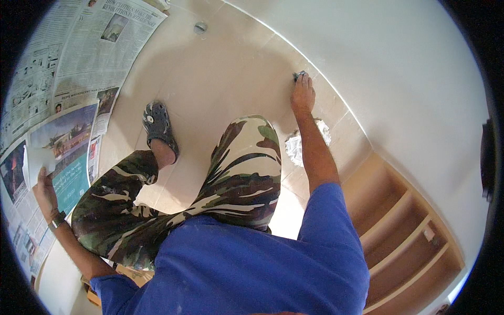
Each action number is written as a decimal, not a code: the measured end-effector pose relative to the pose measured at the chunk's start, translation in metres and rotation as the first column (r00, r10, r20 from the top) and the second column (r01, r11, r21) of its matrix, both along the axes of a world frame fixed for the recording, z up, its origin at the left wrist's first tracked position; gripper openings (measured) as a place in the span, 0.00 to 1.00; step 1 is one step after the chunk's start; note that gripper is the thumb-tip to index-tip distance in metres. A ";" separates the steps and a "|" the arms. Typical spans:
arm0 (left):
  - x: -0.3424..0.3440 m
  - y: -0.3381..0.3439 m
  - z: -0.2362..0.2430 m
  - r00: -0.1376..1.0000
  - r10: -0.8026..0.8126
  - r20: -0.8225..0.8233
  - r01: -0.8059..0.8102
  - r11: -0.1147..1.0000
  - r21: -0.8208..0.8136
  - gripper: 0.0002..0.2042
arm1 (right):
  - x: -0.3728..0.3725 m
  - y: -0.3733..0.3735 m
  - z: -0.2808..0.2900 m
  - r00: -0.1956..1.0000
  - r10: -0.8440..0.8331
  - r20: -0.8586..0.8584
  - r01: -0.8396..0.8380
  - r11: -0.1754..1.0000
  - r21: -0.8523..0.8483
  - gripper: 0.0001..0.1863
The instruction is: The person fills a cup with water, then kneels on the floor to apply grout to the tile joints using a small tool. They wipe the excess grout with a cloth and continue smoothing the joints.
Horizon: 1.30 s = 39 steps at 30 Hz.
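Observation:
My right hand [303,97] reaches forward to the tiled floor [236,73] beside the wall's base. Its fingers press a small dark bluish wad, like a rag [299,76], against the tiles; its exact kind is too small to tell. My left hand [45,194] is out at the left, above spread newspaper [79,58]. Between its fingers is a pale, flat, smooth piece [42,159], whose kind I cannot make out. Crumpled whitish paper or plastic [295,149] lies under my right forearm, partly hidden by it.
A white wall [399,68] curves along the right. Near it stands a light wooden unit with several open compartments [399,207]. A round metal floor cover [200,27] sits at the far side. My foot in a dark clog [158,126] rests on the tiles.

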<state>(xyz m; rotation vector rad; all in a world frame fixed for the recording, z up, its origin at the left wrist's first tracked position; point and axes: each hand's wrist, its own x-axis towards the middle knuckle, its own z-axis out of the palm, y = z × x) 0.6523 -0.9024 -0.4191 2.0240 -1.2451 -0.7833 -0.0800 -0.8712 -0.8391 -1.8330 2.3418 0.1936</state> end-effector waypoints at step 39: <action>-0.008 0.011 -0.003 0.999 0.036 0.005 -0.036 0.998 0.046 0.21 | 0.042 -0.060 -0.002 0.980 0.198 0.024 -0.195 0.977 -0.090 0.29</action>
